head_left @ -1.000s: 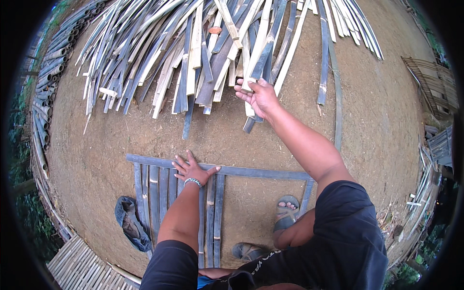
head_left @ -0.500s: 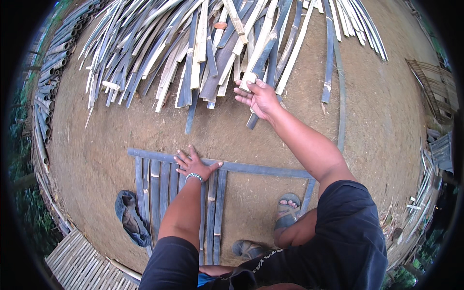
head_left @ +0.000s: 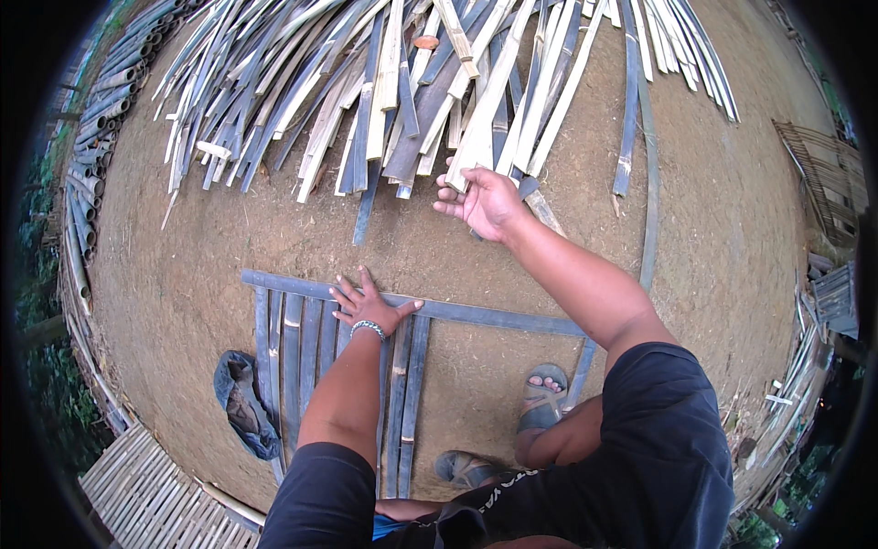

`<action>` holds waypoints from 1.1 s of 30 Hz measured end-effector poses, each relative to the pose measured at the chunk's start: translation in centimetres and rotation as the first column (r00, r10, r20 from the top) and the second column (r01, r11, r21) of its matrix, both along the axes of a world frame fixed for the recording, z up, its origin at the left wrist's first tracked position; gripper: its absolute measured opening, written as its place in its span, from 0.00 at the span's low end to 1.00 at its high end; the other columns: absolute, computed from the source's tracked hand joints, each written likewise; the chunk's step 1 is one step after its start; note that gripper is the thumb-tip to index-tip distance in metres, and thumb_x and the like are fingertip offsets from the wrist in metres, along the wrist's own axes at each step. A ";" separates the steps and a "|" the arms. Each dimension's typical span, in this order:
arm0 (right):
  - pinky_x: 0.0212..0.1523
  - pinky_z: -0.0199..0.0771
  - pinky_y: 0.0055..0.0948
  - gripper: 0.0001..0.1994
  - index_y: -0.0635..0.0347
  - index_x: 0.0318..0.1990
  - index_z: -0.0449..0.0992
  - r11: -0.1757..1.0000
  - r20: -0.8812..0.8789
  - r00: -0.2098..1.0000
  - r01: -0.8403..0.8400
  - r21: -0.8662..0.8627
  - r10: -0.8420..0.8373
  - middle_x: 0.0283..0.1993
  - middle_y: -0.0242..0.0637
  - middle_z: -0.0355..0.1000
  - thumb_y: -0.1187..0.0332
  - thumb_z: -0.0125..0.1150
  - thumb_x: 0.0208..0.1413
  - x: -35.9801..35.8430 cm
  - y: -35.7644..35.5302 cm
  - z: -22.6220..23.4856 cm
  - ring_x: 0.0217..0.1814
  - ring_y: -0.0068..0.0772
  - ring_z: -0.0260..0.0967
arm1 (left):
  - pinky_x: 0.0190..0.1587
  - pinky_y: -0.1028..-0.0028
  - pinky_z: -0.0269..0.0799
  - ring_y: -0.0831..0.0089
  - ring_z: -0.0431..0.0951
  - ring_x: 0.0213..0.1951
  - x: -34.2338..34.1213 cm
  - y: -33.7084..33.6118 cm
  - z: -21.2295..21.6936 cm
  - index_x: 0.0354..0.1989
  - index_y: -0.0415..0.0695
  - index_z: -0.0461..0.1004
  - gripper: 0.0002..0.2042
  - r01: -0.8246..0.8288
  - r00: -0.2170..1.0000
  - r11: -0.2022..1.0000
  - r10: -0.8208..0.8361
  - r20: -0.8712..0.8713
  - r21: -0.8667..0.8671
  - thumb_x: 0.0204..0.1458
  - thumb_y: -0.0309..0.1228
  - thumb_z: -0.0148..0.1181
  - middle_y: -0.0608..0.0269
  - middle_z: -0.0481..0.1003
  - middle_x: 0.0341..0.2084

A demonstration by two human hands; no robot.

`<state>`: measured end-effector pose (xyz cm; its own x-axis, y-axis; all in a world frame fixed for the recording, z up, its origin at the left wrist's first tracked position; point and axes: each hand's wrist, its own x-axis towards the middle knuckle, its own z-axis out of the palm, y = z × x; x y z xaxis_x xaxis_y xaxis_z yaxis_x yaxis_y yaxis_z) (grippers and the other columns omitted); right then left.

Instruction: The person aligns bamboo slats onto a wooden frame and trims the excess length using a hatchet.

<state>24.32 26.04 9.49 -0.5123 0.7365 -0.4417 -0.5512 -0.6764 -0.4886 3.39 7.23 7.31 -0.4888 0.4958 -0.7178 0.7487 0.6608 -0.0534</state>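
My right hand (head_left: 487, 203) is closed round the near end of a split bamboo strip (head_left: 485, 128), whose pale inner face is up. The strip's far part runs back into a large heap of bamboo strips (head_left: 315, 96). With fingers spread, my left hand (head_left: 373, 306) presses flat on a dark bamboo crosspiece (head_left: 494, 317) lying on the ground. Several dark slats (head_left: 293, 348) lie side by side below the crosspiece, running toward me on the left. One more slat (head_left: 581, 371) sits under its right end, beside my sandalled foot.
A dark cloth-like bundle (head_left: 247, 405) lies left of the slats. Bamboo poles (head_left: 87, 192) are stacked along the left edge. A slatted bamboo platform (head_left: 151, 489) is at lower left, and a rusty metal mesh (head_left: 814, 174) stands at far right. An orange-brown object (head_left: 426, 42) rests on the heap.
My right hand has drawn the strip's end slightly toward me, and more of its pale face shows. The left hand stays on the crosspiece.
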 end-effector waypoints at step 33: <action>0.41 0.82 0.44 0.27 0.58 0.69 0.57 0.994 0.097 0.995 0.047 -0.102 -0.037 0.45 0.48 0.77 0.50 0.35 0.73 0.1 -0.8 -1.8 0.37 0.37 0.75 | 0.73 0.32 0.23 0.39 0.16 0.77 -0.2 -0.4 -0.7 0.81 0.56 0.33 0.76 -0.019 1.000 0.999 0.019 -0.001 0.048 0.25 0.71 0.77 0.37 0.21 0.77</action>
